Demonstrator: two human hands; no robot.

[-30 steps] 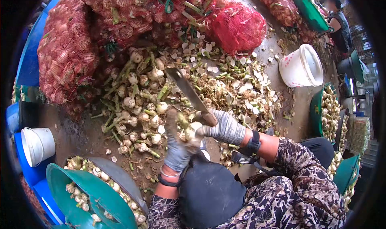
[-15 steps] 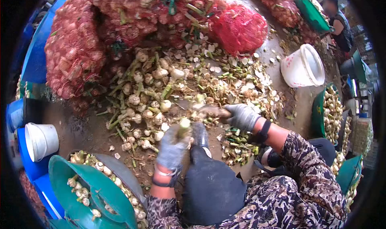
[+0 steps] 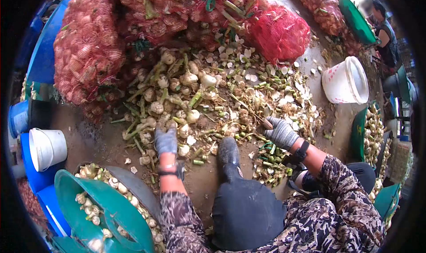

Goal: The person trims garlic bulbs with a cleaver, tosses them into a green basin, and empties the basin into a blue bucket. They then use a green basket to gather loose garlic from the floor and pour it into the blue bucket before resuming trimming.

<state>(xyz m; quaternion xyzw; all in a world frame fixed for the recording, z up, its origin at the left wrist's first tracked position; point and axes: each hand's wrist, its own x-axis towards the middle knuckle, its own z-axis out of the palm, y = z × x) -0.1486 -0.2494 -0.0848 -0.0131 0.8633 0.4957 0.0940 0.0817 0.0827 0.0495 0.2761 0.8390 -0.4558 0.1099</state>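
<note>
My left hand [image 3: 166,142], in a grey glove, reaches into the lower edge of the pile of garlic bulbs with stems [image 3: 156,107]; its fingers are spread apart against the bulbs. Over the cut stems and peel [image 3: 277,95] to the right, my right hand [image 3: 280,132], also gloved, is closed round a tool with a brown handle [image 3: 266,124]. The tool's blade is hard to make out. Below my left hand, a green basin [image 3: 100,199] holds several trimmed bulbs.
Red mesh sacks of garlic [image 3: 91,49] stand along the back. White buckets are at left [image 3: 48,148] and right [image 3: 345,81]. My boot [image 3: 228,153] is between my hands. Another person [image 3: 387,37] sits at far right, near a green basin [image 3: 357,20].
My left hand has moved left and up to the bulbs, and the garlic it held is gone from it. A bulb now shows low in the green basin. My right hand has shifted slightly right.
</note>
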